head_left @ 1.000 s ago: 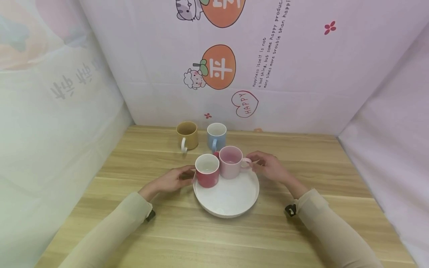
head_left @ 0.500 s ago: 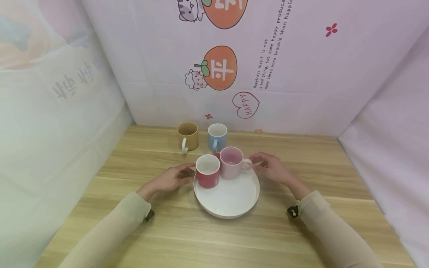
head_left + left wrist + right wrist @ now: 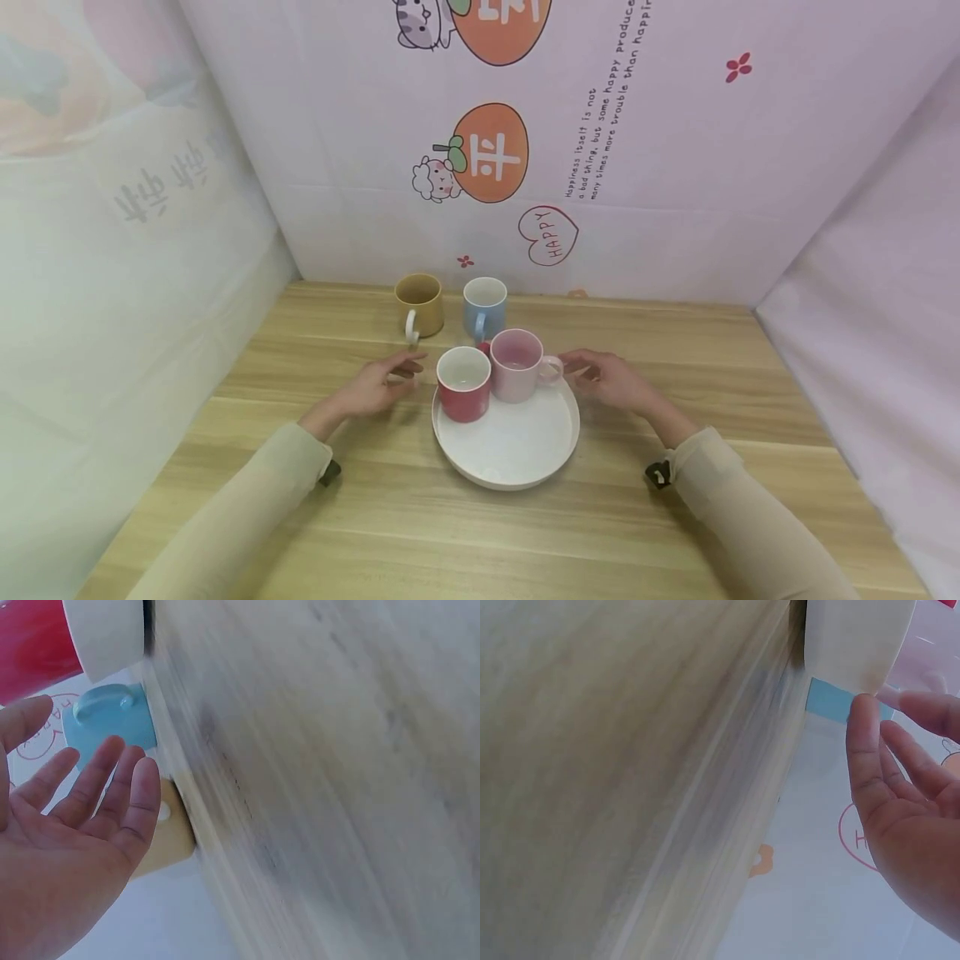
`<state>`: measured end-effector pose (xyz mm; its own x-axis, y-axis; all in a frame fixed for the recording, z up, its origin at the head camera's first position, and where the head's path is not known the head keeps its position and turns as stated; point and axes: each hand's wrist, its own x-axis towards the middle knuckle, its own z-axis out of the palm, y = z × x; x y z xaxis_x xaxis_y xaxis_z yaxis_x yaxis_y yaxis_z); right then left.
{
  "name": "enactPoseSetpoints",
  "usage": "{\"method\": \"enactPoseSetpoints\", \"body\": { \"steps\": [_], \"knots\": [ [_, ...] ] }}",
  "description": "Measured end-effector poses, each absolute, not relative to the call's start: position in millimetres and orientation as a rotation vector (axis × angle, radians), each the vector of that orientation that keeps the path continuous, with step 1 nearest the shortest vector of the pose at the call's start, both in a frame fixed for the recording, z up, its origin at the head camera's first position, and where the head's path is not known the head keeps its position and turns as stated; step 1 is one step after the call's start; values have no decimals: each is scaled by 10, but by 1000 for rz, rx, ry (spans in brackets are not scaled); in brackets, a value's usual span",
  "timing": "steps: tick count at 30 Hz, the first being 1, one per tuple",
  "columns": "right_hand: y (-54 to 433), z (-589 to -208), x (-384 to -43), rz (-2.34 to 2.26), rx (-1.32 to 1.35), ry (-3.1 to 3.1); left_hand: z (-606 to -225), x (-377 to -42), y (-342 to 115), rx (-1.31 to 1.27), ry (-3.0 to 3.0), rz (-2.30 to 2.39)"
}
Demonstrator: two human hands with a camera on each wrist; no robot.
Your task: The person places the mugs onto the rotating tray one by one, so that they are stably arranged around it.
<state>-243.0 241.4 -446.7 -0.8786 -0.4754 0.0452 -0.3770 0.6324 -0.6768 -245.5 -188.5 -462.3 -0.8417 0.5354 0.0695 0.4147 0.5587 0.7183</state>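
A round white tray (image 3: 510, 454) rests on the wooden table, carrying a red mug (image 3: 465, 404) and a pink mug (image 3: 515, 383) at its far side, both upright. My left hand (image 3: 367, 390) is apart from the tray, to its left, with loosely spread fingers and an empty palm, seen also in the left wrist view. On the other side my right hand (image 3: 606, 382) is beside the pink mug's handle (image 3: 553, 367), fingers relaxed. In the right wrist view its fingertips come right at the wall of the tray (image 3: 855, 645), the thumb over the rim.
Behind the tray stand a mustard mug (image 3: 426, 317) with a white handle and a light blue mug (image 3: 487, 317), handles facing me. A printed white cloth (image 3: 360, 167) hangs behind the wooden table (image 3: 652, 533), with more cloth along both sides.
My left hand has drawn back to the left from the tray and red mug, its fingers loosening. My right hand has shifted slightly away from the pink mug's handle. Tray and mugs hold their places.
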Motion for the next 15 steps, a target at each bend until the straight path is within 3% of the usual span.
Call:
{"method": "enactPoseSetpoints", "body": {
  "steps": [15],
  "knots": [
    [2371,-4458,-2411,-1050,-631,2548,-4555,-2523,-1993,682,2691,1210]
  ]
}}
